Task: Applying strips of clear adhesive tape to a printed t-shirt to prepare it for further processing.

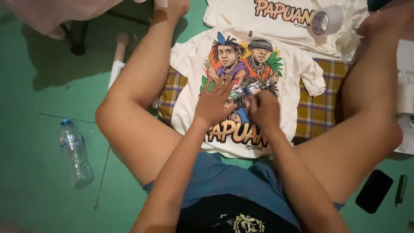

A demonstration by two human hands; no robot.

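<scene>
A cream T-shirt (289,73) with a colourful printed picture lies flat between my spread legs on a checked cloth (321,110). My left hand (212,101) presses flat on the print, fingers spread. My right hand (264,108) rests beside it with fingers closed on a shiny transparent film (252,86) that lifts off the print. A second cream printed T-shirt (241,13) lies just beyond the first.
A roll of white tape (327,20) sits on the far shirt. A plastic water bottle (75,153) lies on the green floor at left. A black phone (374,190) and a dark pen-like object (401,189) lie at right. A white tube (117,60) lies past my left knee.
</scene>
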